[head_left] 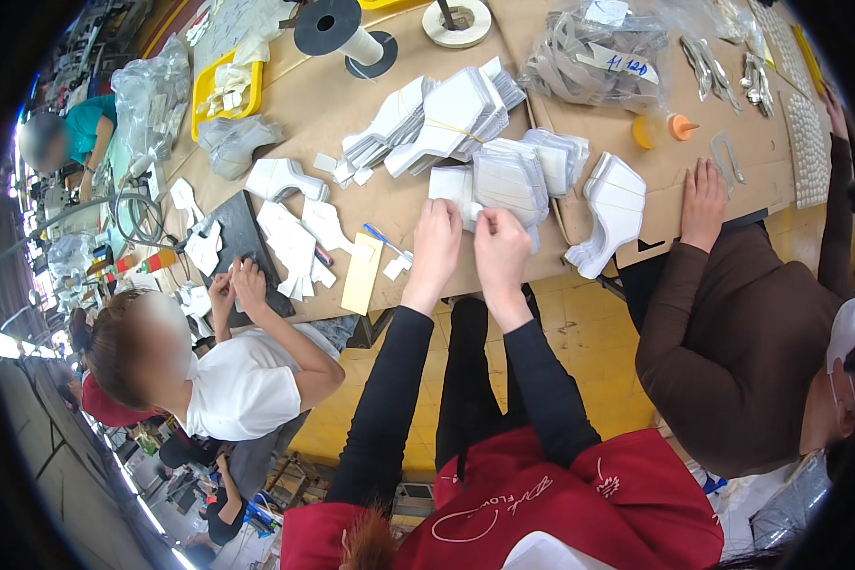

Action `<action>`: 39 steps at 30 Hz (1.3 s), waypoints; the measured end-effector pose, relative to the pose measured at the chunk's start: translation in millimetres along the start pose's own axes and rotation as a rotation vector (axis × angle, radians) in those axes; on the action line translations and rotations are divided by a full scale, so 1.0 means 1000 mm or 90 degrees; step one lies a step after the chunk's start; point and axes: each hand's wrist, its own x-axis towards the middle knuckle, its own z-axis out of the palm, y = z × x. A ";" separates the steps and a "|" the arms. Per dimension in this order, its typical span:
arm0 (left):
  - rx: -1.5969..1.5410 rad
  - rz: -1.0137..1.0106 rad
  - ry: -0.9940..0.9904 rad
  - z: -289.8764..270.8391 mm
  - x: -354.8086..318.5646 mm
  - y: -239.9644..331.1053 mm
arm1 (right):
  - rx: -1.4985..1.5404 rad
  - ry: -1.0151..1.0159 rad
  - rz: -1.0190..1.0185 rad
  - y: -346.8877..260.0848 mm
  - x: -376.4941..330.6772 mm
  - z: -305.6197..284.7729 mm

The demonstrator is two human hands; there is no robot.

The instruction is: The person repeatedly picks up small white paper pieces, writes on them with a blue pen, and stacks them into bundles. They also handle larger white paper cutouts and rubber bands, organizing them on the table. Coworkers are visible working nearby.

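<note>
My left hand (437,244) and my right hand (503,249) are close together at the table's near edge, fingers pinched. A thin white piece (454,187) lies at my left fingertips. A small white bit shows at my right fingertips, too small to name. Just beyond them sit stacks of white shaped cut pieces (510,180), some held with bands. Farther back is another banded stack of white cut pieces (451,119). To the right lies a curved bundle of white pieces (610,211).
A co-worker in white (247,380) works at left, beside a dark board (233,228); one in brown (731,351) sits at right. A yellow card (362,275), blue pen (375,233), thread spool (356,43), yellow tray (254,90), plastic bag (594,57) and orange-capped bottle (680,127) are around.
</note>
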 end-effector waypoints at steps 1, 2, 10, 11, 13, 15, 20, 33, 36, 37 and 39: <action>-0.027 0.006 -0.007 -0.001 0.000 -0.003 | -0.012 0.025 -0.010 0.001 0.000 -0.004; -0.057 0.004 -0.015 -0.002 -0.001 -0.005 | -0.015 0.018 -0.046 0.002 0.000 -0.006; -0.149 -0.013 0.003 0.004 -0.009 -0.007 | -0.059 0.015 -0.112 0.008 0.004 -0.006; -0.153 -0.007 0.008 0.004 -0.009 -0.006 | -0.068 0.006 -0.114 0.007 0.005 -0.003; -0.170 -0.015 0.008 0.005 -0.009 -0.007 | -0.094 -0.009 -0.099 0.003 0.004 0.003; -0.197 -0.040 0.002 0.004 -0.009 -0.009 | -0.085 -0.009 -0.107 -0.002 0.005 0.005; -0.194 0.011 0.018 0.004 -0.012 -0.016 | -0.154 -0.017 -0.121 -0.010 0.012 -0.012; -0.234 -0.007 -0.002 0.006 -0.011 -0.018 | -0.219 -0.157 -0.108 -0.013 0.033 -0.029; -0.210 0.014 0.012 0.008 -0.010 -0.019 | -0.221 -0.142 -0.114 -0.008 0.032 -0.023; -0.220 0.016 0.015 0.008 -0.010 -0.020 | -0.220 -0.132 -0.117 -0.006 0.031 -0.021; -0.239 0.023 0.017 0.009 -0.009 -0.019 | -0.212 -0.114 -0.123 -0.002 0.029 -0.017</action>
